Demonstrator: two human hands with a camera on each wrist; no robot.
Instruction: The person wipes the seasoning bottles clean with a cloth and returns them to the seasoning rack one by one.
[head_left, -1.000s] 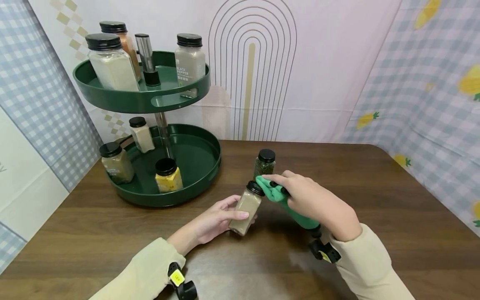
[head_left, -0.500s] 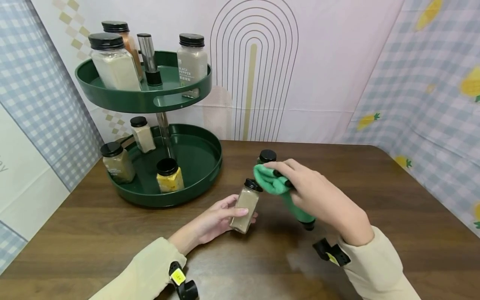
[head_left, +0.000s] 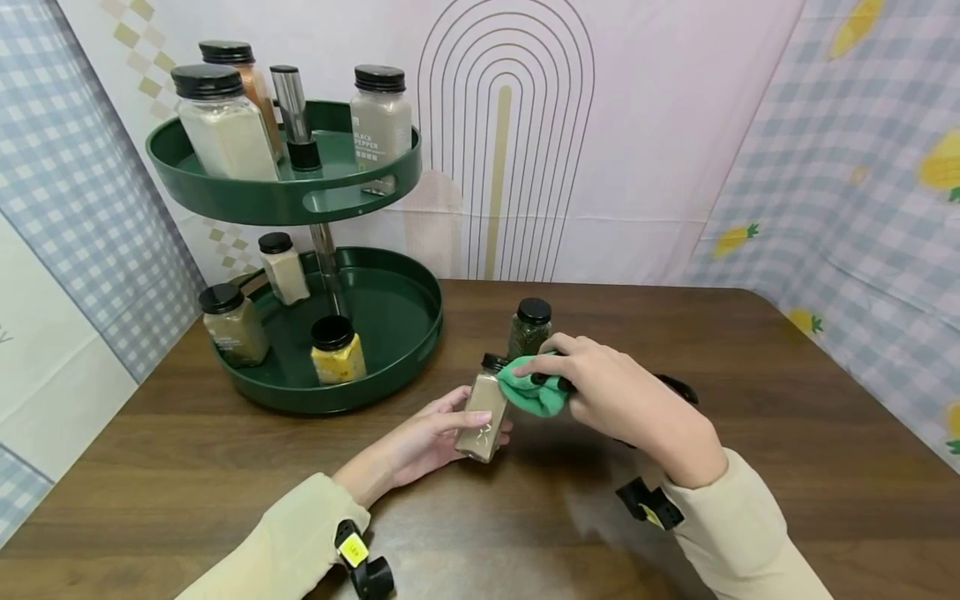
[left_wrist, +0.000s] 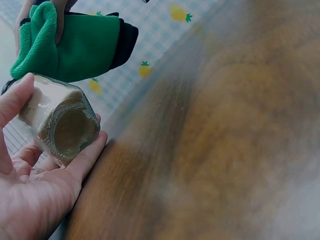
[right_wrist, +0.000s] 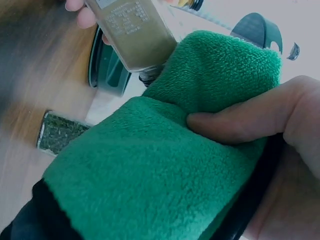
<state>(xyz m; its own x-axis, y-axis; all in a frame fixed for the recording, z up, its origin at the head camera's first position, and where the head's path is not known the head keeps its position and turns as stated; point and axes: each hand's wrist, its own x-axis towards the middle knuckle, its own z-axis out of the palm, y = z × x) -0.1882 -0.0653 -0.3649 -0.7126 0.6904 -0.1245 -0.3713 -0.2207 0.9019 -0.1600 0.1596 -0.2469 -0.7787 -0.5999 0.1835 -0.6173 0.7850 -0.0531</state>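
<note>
A glass spice jar [head_left: 480, 427] of beige powder with a black lid tilts in my left hand [head_left: 423, 442], thumb across its front and fingers behind. In the left wrist view the base of the spice jar [left_wrist: 70, 130] faces the camera. My right hand [head_left: 611, 396] pinches a bunched green cloth [head_left: 536, 387] with black edging and presses it to the jar's upper side, just below the lid. Thumb and folded green cloth [right_wrist: 150, 165] fill much of the right wrist view. Behind the cloth stands a jar of dried green herbs [head_left: 528, 331], partly hidden.
A two-tier dark green turntable rack [head_left: 390, 367] stands at the left. Its upper tray [head_left: 240, 202] bears several jars, including a black pepper jar [head_left: 381, 125]. Below are a yellow jar [head_left: 337, 354] and two paler ones. Patterned cloths hang behind the wooden table [head_left: 750, 400].
My right hand has moved left and down, bringing the cloth from around the lid to the jar's upper side. The cloth's hanging end has swung out of sight behind the hand. The left hand barely moves.
</note>
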